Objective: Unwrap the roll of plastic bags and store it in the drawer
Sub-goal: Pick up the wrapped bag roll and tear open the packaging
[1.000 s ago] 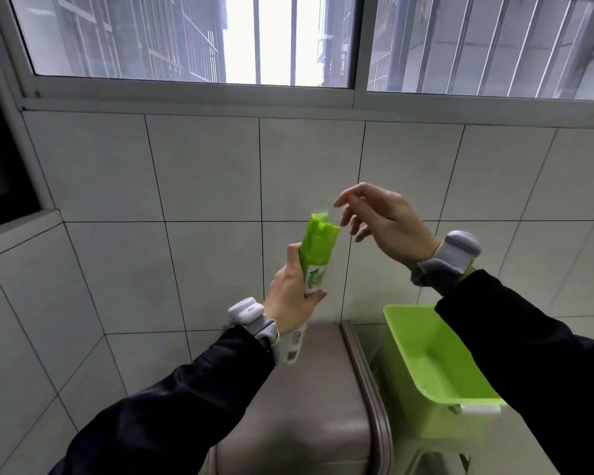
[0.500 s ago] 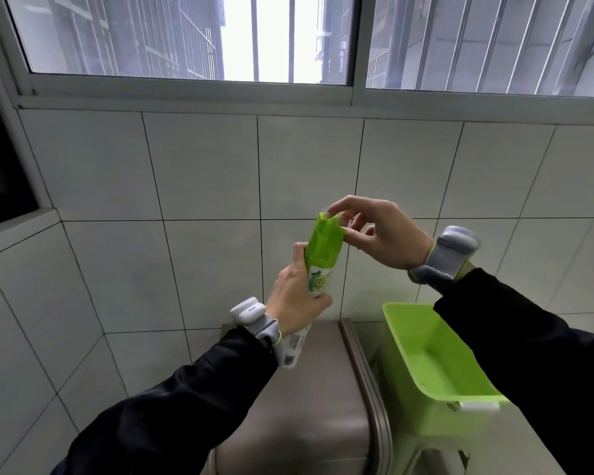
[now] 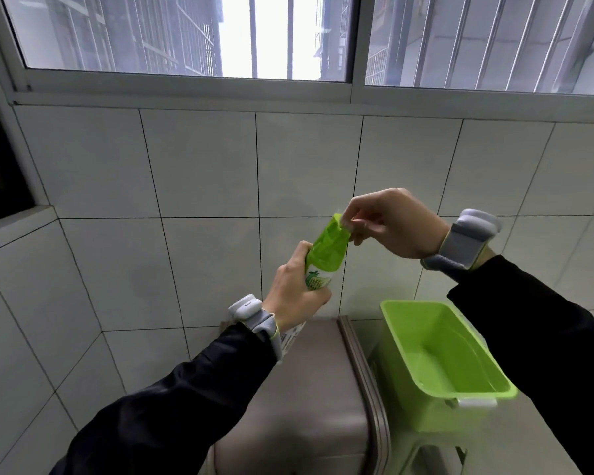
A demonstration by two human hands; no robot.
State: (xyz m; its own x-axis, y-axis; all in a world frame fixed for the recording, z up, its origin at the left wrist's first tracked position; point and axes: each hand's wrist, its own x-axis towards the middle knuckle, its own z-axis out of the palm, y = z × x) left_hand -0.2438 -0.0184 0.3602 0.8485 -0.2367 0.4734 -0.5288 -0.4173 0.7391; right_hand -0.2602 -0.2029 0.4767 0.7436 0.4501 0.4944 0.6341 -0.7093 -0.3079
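Note:
A green roll of plastic bags [image 3: 326,250] with a white printed label stands upright in mid-air before the tiled wall. My left hand [image 3: 295,287] is closed around its lower part, and the white label end sticks out below my wrist. My right hand [image 3: 390,222] pinches the top edge of the roll's wrapping between thumb and fingertips. A green open drawer [image 3: 446,354] sits pulled out below my right arm, with nothing visible inside it.
A brown-grey cabinet top [image 3: 309,399] with a raised rim lies below my left hand, beside the drawer. White wall tiles rise behind, with a barred window [image 3: 288,39] above. Both wrists wear grey bands.
My right hand came down from an open reach above the roll and closed its fingertips on the top of the wrapping. The left hand kept holding the roll in place.

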